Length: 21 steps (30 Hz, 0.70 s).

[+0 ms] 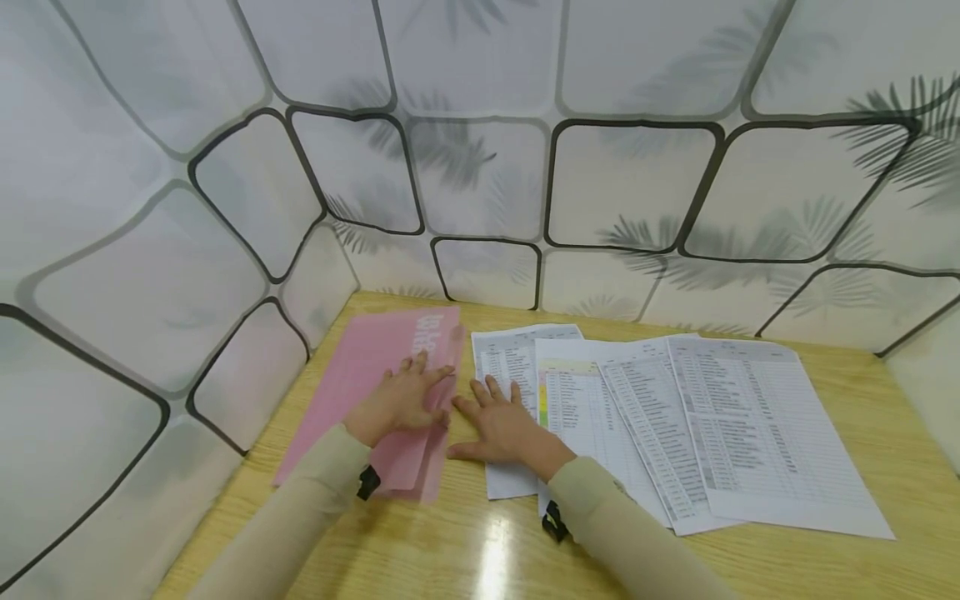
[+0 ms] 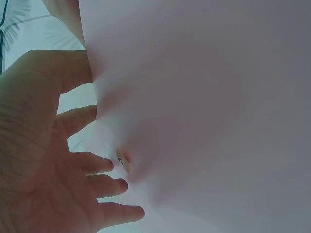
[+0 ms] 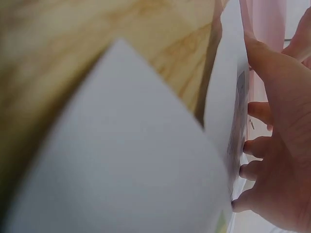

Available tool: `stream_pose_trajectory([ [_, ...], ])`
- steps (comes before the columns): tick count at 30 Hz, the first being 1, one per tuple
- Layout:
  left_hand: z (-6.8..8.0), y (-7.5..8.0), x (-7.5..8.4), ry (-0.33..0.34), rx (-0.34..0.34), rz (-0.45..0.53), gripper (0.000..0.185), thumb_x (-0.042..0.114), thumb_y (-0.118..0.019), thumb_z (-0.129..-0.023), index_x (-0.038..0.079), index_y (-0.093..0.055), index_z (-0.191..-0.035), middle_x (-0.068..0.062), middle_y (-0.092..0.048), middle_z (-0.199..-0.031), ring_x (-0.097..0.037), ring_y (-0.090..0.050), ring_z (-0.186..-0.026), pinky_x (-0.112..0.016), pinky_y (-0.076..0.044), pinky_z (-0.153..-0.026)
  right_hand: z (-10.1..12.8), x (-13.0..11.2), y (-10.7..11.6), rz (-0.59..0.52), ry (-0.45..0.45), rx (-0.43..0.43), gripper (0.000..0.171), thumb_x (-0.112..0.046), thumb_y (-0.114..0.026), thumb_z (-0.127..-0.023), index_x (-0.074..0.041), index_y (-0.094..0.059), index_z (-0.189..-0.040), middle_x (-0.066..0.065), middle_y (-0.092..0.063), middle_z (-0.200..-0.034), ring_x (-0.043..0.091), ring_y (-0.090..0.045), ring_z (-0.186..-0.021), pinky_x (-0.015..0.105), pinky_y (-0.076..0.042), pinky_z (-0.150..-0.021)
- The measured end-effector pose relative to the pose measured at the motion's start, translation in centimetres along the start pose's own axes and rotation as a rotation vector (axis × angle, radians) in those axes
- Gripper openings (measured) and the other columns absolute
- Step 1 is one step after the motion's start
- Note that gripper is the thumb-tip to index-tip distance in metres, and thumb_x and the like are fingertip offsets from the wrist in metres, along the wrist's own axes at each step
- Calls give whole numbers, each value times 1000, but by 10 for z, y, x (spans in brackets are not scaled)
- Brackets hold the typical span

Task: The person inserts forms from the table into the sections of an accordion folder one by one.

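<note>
The thin pink folder (image 1: 341, 367), apparently pliable plastic, lies on the left of the yellow wood-grain table (image 1: 465, 533). Expect low weight and a slippery face; take hold at its right edge. The left hand (image 1: 405, 396) rests there, fingers spread, gripping nothing. The right hand (image 1: 504, 427), likewise spread and gripping nothing, lies over the leftmost white printed paper sheet (image 1: 525, 358). Further overlapping white printed sheets (image 1: 765, 433) follow: light, limp, likely to crease; pinch at a lower corner.

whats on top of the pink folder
The left hand rests on the pink folder near its right edge, with white lettering showing beyond the hand. The patch beneath the hand is covered, and any contents inside the folder cannot be seen.
</note>
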<state>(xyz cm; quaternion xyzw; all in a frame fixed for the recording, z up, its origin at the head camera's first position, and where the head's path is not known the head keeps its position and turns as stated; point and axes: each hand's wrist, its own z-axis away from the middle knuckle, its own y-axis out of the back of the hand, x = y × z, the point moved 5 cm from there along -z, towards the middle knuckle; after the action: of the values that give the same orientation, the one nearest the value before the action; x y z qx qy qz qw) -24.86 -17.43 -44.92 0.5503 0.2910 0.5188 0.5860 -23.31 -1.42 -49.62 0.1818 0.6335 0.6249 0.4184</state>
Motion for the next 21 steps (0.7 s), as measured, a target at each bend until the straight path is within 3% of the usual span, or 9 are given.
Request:
stream_pose_trajectory([
  [14,4,10,-6,32,-33,54,78,32,-66,-93,22,-36,-165,-36,-16,-170,-60,-27,-153,-75,-40,-110,0,-1,1,-3,-7,-14,89,-76,-55,-94,-24,-40,-164,21,-25,-173,48,-19,-160,79,-18,-120],
  [18,5,17,-6,13,-39,76,76,28,-64,-94,20,-37,-165,-38,-19,-168,-60,-33,-150,-74,-42,-109,-1,0,1,2,-14,-19,90,-77,-55,-93,-24,-40,-164,20,-25,-173,48,-19,-161,79,-19,-119],
  [21,6,24,-7,-24,-15,67,71,25,-60,-97,16,-38,-164,-41,-25,-165,-59,-46,-142,-70,-47,-105,-1,0,1,14,-21,-29,90,-78,-54,-93,-25,-39,-165,19,-26,-173,47,-19,-161,79,-19,-119],
])
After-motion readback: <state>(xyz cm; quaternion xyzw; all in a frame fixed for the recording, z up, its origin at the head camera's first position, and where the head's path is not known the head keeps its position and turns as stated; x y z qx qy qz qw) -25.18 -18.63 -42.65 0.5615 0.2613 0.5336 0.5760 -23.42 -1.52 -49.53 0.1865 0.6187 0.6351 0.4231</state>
